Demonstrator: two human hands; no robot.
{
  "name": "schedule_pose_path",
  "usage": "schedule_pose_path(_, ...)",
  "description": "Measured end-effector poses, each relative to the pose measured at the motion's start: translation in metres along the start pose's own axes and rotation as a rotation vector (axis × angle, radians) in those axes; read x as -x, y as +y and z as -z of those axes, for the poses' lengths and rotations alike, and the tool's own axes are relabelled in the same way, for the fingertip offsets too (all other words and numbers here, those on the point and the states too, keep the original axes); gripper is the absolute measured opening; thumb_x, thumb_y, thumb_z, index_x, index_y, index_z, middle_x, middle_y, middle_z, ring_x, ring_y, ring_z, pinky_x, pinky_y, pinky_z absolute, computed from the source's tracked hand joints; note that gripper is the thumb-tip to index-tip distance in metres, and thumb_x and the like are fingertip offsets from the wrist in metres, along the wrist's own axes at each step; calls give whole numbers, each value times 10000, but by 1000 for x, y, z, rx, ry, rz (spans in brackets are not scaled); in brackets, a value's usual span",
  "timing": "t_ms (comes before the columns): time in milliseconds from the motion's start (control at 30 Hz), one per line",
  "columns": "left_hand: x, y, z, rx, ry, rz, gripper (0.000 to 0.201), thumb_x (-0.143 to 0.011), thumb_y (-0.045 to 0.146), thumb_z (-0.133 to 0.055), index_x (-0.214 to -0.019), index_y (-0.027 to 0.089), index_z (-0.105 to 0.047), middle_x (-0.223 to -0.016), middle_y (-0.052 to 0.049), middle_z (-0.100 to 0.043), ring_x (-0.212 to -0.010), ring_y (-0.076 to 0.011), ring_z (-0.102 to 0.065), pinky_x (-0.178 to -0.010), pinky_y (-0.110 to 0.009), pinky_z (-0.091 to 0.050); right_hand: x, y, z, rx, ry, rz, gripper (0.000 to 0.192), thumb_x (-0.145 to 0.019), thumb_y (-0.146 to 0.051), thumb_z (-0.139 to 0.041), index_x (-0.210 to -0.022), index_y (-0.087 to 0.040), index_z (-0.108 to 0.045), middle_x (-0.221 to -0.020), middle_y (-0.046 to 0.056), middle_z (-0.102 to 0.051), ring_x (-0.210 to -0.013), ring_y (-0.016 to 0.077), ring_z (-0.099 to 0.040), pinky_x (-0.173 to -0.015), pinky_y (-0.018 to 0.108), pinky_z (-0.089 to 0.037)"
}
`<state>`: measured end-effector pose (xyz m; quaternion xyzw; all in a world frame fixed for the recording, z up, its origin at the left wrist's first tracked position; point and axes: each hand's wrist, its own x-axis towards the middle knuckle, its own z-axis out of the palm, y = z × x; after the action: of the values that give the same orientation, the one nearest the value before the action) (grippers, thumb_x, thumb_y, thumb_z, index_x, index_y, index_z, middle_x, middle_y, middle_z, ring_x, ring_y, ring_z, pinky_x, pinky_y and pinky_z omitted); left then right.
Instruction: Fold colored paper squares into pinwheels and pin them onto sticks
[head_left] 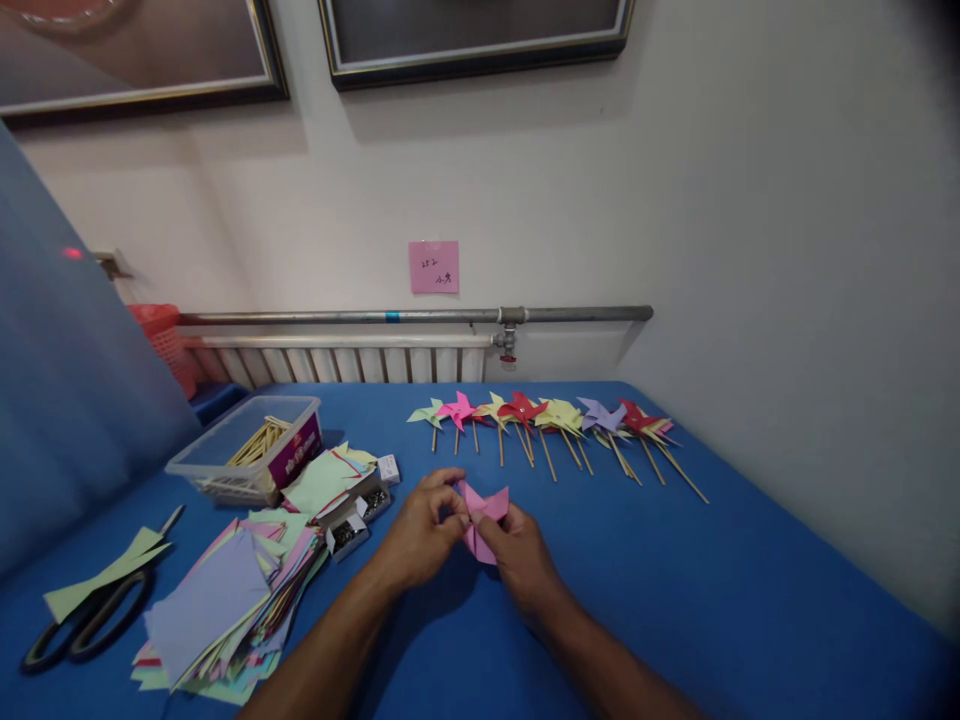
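Mid-fold on pink paper piece [486,515], left hand [421,532] and right hand [520,556] pinching its corners together at centre. Probably needs pinning next, steady grip.

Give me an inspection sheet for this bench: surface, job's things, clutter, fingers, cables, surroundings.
Surface: blue cloth-covered table, against a white wall.
Job's things: pink folded paper piece held above the table by the left hand and right hand; row of finished paper pinwheels on wooden sticks along the far edge.
Clutter: stack of coloured paper sheets; clear plastic box of wooden sticks; small open boxes of metal pins; black-handled scissors under a green paper strip.
Fingers: both hands pinch the pink paper at its centre.
Cables: nothing seen.
Surroundings: white radiator, grey metal pipe, pink paper note, two framed pictures.
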<state>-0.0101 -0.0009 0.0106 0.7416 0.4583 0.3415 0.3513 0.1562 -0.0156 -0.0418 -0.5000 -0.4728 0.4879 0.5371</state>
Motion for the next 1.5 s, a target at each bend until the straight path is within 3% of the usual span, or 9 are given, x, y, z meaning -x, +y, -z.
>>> schedule_pose_path(267, -1, -7, -2, 76, 35, -19, 143, -850, 93, -688, -761, 203, -708, -1495, -134, -691, -1402, -311, -642, -1233, -487, -438, 0, 1, 1, -120, -27, -7, 452, -704, -602, -892, -820, -188, -750, -721, 13, -697, -651, 183, -578, -620, 287, -439)
schedule_pose_path(833, -2, -7, -5, 91, 63, -18, 157, -836, 84, -652, -740, 207, -671, -1326, -106, -751, -1282, -262, -698, -1156, -389, -474, -4, 6, 3, -108, -7, -27, 380, -684, -513, -865, -852, -191, -752, -744, 24, -726, -655, 192, -605, -623, 296, -457)
schedule_pose_path(1067, -2, -10, -7, 87, 75, -44, 155, -826, 90, -645, -734, 212, -673, -1248, -96, -763, -1239, -269, -701, -1129, -411, -484, -5, 6, 3, -59, -15, -15, 337, -702, -499, -828, -827, -203, -725, -718, -1, -689, -643, 179, -576, -612, 287, -436)
schedule_pose_path(1500, -3, -8, -6, 76, 61, -52, 156, -829, 101, -623, -722, 216, -627, -1068, -55, -745, -1027, -211, -689, -1001, -344, -506, -3, -6, 3, -68, -59, 46, 350, -688, -498, -839, -710, -237, -607, -660, -49, -546, -614, 145, -470, -599, 274, -405)
